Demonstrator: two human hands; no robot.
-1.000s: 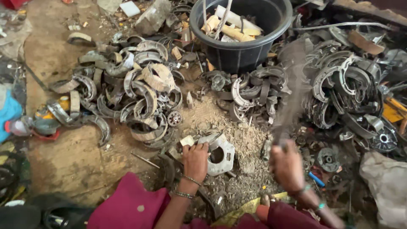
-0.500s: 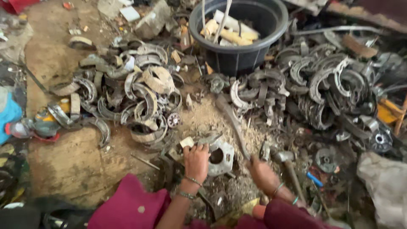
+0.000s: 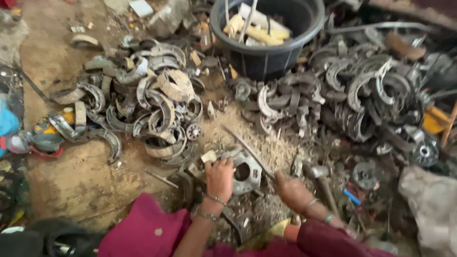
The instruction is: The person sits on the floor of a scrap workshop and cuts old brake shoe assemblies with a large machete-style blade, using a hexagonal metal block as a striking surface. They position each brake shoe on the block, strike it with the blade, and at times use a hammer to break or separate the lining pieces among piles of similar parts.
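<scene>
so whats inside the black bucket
The bucket holds pale and yellowish block-like scraps, with a thin rod leaning upright out of them. The bottom and anything beneath the scraps is covered.

Little of that kind showed. A small pale rectangular card or label (image 3: 141, 7) lay flat on the dirt floor (image 3: 76, 181) at the top edge, left of the black tub (image 3: 266, 57). No screens or signs appeared; anything printed was too blurred to make out.

One round black plastic tub (image 3: 266, 45) at twelve o'clock; two bare hands; one grey metal plate (image 3: 245, 172).
</scene>
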